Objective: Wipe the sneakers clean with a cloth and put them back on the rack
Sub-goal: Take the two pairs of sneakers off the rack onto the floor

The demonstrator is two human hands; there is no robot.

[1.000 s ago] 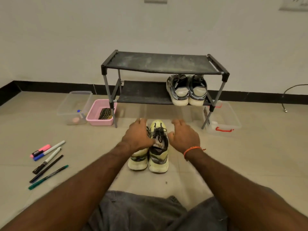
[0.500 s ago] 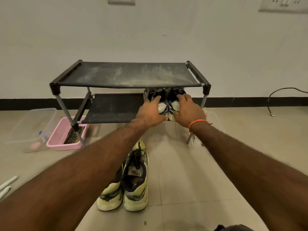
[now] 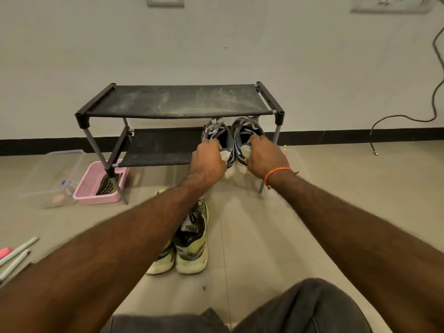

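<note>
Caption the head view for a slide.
Left hand and right hand grip grey sneakers on the rack's lower shelf; yellow sneakers wait on the floor.

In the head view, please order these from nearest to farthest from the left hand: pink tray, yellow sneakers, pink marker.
1. Yellow sneakers, on the floor just below the left hand.
2. Pink tray, left, beside the rack leg.
3. Pink marker, at the far left edge.

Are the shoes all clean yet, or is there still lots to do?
Nothing looks finished. The yellow sneakers sit on the floor, off the rack. The left hand and right hand each grip the heel of a grey sneaker on the lower shelf. No cloth is in hand, so wiping and putting back remain.
</note>
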